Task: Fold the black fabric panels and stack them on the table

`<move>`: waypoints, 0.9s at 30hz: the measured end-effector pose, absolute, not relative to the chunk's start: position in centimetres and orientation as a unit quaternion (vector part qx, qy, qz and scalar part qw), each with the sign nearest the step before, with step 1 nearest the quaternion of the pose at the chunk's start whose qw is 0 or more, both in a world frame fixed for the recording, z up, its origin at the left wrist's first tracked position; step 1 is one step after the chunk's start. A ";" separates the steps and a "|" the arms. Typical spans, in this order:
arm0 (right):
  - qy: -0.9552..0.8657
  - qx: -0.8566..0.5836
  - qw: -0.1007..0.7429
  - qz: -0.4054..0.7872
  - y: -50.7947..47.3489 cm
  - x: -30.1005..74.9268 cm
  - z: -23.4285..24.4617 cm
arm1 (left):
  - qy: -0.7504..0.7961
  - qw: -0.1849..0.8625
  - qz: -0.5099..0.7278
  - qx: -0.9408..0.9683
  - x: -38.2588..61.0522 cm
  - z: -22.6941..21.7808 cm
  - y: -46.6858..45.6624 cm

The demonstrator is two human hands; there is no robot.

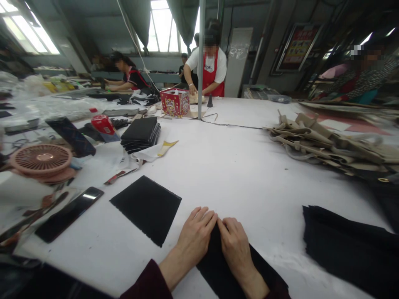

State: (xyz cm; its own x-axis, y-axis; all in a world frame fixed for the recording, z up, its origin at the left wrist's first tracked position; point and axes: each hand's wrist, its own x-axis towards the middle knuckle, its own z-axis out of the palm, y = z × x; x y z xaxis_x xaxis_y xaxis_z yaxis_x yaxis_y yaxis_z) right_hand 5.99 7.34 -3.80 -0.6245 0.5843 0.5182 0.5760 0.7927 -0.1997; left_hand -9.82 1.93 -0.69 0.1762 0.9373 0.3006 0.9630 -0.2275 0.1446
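Below me on the white table [218, 174] lies a black fabric piece [215, 253], partly hidden under my hands. My left hand [198, 230] is closed on its far corner, fingers pressed together and bent over the edge. Right beside it, fingertips almost touching, my right hand [233, 241] is curled on the same edge, its fingers folded in. A flat black panel [148, 209] with slightly ragged edges rests to the left of my hands, apart from them. Farther right is a larger sheet of dark cloth [346, 245].
On the left are a phone [70, 214], a pink fan [42, 160], a red-handled knife [120, 176] and a stack of black panels [140, 135]. Beige pieces [318, 139] are heaped at right. A pole [202, 62] rises ahead, near a red box [175, 101]. Several co-workers are beyond.
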 end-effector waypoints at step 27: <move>-0.892 -0.335 0.304 0.014 7.6 9.2 -4.1 | -0.557 0.101 -0.022 -0.824 -9.3 0.1 3.1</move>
